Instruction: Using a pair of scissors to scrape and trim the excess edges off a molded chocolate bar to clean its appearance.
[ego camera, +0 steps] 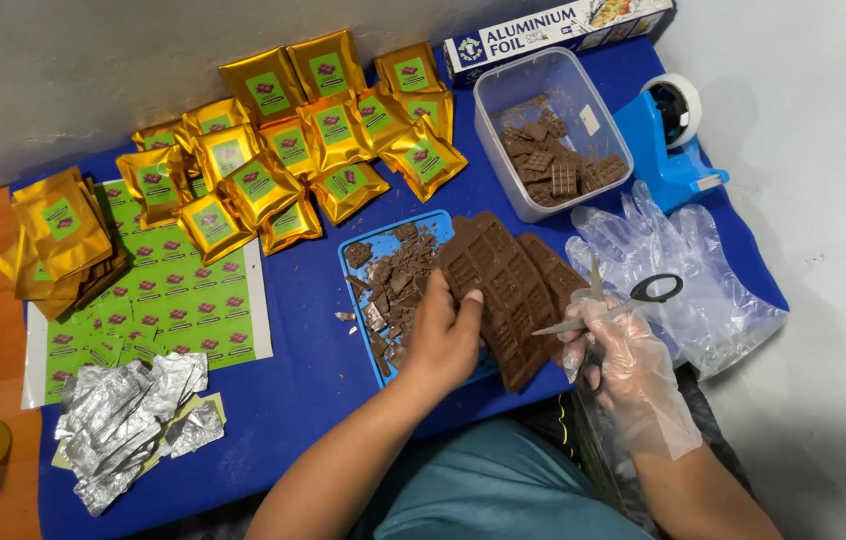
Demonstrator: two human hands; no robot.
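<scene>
- The left hand (pixel 443 335) was bare. Its fingers (pixel 470 296) were closed on the edge of a big brown chocolate slab (pixel 503 285) and held it down.
- The slab lay across a flat blue tray (pixel 413 226) in the middle of the blue worktop (pixel 293 390). Another brown slab (pixel 553 270) lay just beside it on the right.
- Small broken chocolate bits (pixel 393 285) were piled on the tray, touching the left side of the big slab.
- The right hand (pixel 623 365) wore a thin see-through glove. Its fingers were wrapped around a pair of scissors (pixel 613 305), and the scissor tips pointed at the slabs.
- A heap of clear plastic gloves (pixel 683 270) lay just right of the scissors.
- A clear plastic box (pixel 583 85) with chocolate squares (pixel 553 165) inside stood behind the tray.
- A blue tape holder (pixel 668 135) stood right beside the box.
- A long box of kitchen foil (pixel 558 30) lay at the far edge, behind the clear box.
- Many shiny gold pouches (pixel 293 150) with green stickers were heaped at the back, left of the clear box.
- A flat stack of gold pouches (pixel 58 235) sat at the far left.
- A sheet of green stickers (pixel 173 300) lay flat between that stack and the tray.
- Crumpled silver foil pieces (pixel 128 420) lay near the front left corner.
</scene>
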